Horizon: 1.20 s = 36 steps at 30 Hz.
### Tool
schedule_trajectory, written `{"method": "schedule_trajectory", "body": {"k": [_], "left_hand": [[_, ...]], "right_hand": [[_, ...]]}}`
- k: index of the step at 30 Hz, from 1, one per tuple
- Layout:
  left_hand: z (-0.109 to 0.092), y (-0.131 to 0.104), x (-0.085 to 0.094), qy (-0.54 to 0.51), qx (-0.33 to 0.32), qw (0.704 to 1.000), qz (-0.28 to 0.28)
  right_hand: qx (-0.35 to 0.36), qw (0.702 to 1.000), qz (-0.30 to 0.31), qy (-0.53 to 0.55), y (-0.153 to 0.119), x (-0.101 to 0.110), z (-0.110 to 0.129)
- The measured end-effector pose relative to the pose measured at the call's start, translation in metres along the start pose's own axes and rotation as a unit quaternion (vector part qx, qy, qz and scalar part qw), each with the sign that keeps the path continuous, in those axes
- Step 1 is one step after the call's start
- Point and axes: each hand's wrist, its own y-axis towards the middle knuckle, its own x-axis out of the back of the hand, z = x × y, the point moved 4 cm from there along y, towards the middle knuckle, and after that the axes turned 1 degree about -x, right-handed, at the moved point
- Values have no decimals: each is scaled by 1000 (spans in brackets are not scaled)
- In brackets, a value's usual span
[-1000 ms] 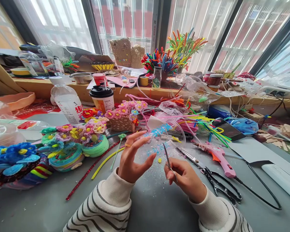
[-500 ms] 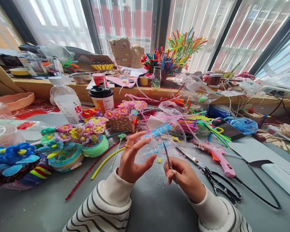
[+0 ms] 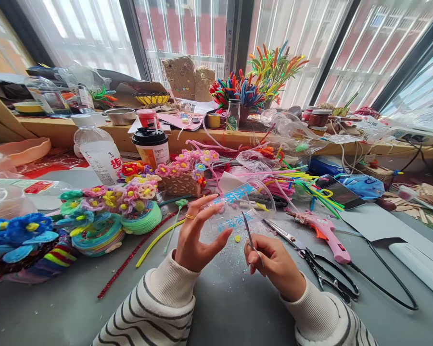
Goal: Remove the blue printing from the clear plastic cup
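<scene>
My left hand (image 3: 198,235) is curved round a clear plastic cup (image 3: 225,211) with blue lettering. The cup lies tilted, its wide rim pointing right. My right hand (image 3: 274,264) pinches a slim, pointed metal tool (image 3: 250,235), its tip up by the cup's lettered wall. I cannot tell whether the tip touches the plastic or what kind of tool it is. Blue-white flecks and a small yellow piece (image 3: 237,238) lie on the grey table (image 3: 234,307) below the cup.
Large black-handled scissors (image 3: 321,264) and a pink glue gun (image 3: 328,235) with its cord lie to the right. Fuzzy-wire flower pots (image 3: 140,216) stand left, near a plastic bottle (image 3: 101,154) and a lidded paper cup (image 3: 151,149). Bundled pipe cleaners (image 3: 292,180) lie behind.
The clear cup has turned slightly in my left hand, so its blue lettering shows at another angle. The metal tool's tip has shifted a little to the left.
</scene>
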Motion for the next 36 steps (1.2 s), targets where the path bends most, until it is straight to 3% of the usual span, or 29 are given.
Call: {"method": "schedule_trajectory", "body": {"k": [6, 15, 27, 36], "left_hand": [[-1, 2, 1, -22, 1, 1000, 15], [5, -4, -6, -178, 93, 979, 40], [2, 1, -3, -130, 58, 989, 49], [4, 0, -3, -133, 62, 988, 41]], "right_hand": [[0, 999, 43, -27, 0, -1, -1], [20, 992, 40, -117, 1, 3, -3], [25, 991, 71, -108, -1, 0, 0], [41, 993, 36, -109, 0, 2, 4]]}}
